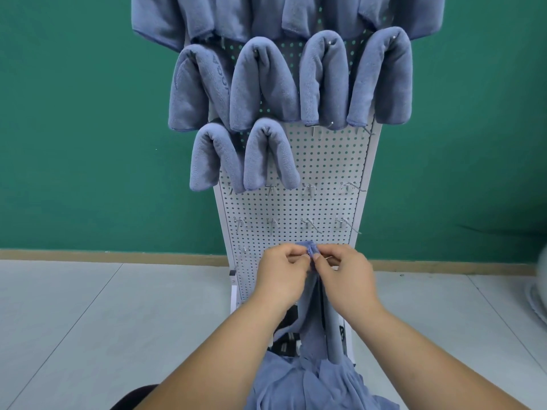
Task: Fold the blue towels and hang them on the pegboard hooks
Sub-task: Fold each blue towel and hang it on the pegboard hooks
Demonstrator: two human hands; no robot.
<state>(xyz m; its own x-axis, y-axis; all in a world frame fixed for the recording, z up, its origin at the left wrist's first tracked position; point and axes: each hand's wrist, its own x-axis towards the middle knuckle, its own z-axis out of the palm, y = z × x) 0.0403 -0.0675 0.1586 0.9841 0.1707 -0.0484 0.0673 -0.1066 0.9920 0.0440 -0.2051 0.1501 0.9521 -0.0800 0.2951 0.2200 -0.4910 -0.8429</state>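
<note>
A white pegboard (325, 164) stands against the green wall, with several folded blue towels (263, 84) draped over hooks in its upper rows. Lower rows show bare metal hooks (309, 224). In front of the board's lower part, my left hand (282, 272) and my right hand (344, 275) pinch the top edge of one blue towel (309, 321) together between fingertips. That towel hangs down between my forearms into a loose heap of blue cloth (310, 386) at the bottom of the view.
The green wall (88, 128) fills the background, with a tan baseboard above a pale tiled floor (88, 321). The pegboard's white base (233, 288) rests on the floor. A blurred pale object (540, 291) sits at the right edge.
</note>
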